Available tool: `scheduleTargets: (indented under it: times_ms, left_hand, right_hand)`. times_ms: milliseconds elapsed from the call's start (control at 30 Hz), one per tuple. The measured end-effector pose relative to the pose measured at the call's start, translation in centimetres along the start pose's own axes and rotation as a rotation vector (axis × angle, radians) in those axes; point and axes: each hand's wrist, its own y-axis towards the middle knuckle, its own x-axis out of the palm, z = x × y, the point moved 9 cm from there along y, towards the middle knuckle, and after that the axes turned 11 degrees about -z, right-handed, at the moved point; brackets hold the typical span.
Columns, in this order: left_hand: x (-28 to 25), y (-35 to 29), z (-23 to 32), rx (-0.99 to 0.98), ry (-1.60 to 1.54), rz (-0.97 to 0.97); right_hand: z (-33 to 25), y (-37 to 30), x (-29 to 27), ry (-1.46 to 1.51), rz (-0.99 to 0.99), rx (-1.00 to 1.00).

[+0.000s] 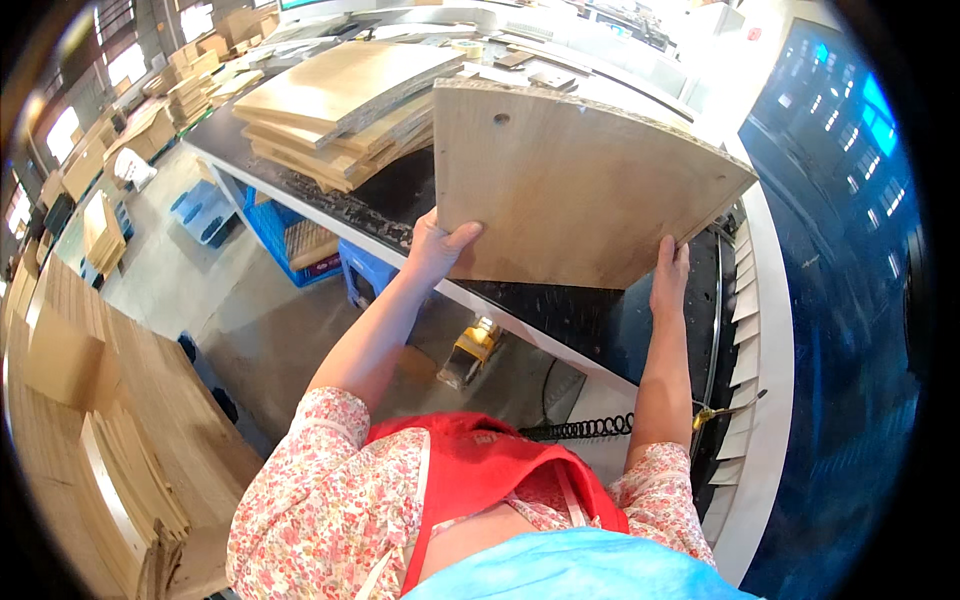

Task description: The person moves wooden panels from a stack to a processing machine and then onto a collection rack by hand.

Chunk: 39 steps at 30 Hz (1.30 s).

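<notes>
Between my two hands a pale wooden panel [580, 190] stands tilted up over the black-topped workbench [555, 312]. It has a small round hole near its upper left corner. My left hand [440, 248] grips the panel's lower left edge, thumb across the face and fingers hidden behind. At the lower right edge my right hand [670, 272] holds it, fingers against the rim and partly out of sight behind it. Just left of the panel lies a stack of similar wooden panels [345, 100] on the bench.
Below the bench are a blue crate [265, 225], a blue stool [365, 268] and a yellow tool [470, 352]. A black coiled hose [590, 428] hangs near my right forearm, beside a yellow-handled tool [705, 415]. Large wooden boards [130, 370] stand at the left.
</notes>
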Motion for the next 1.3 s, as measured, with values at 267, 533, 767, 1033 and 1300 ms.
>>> scheduleTargets:
  times_ms: [267,533,767,1033,1300]
  left_hand:
    - [0.7,-1.6,-2.4,-0.072,-0.012,-0.002]
    - [-0.1,-2.0,0.0,-0.041,0.103,-0.043]
    - [4.4,0.2,13.5,-0.077,-0.482,-0.316]
    - [4.8,0.4,7.4,-0.477,-0.446,-0.216]
    - [0.9,-4.4,13.6,-0.054,-0.620,-0.142]
  right_hand:
    - [1.3,-0.5,-0.3,-0.067,-0.164,-0.014]
    - [-2.3,-0.7,-1.0,-0.261,-0.181,-0.007]
    - [-7.6,-3.6,-2.7,0.586,-0.020,0.212]
    - [-4.4,-1.7,3.8,0.625,-0.264,0.274]
    - [-7.7,2.1,10.2,0.406,-0.393,0.139]
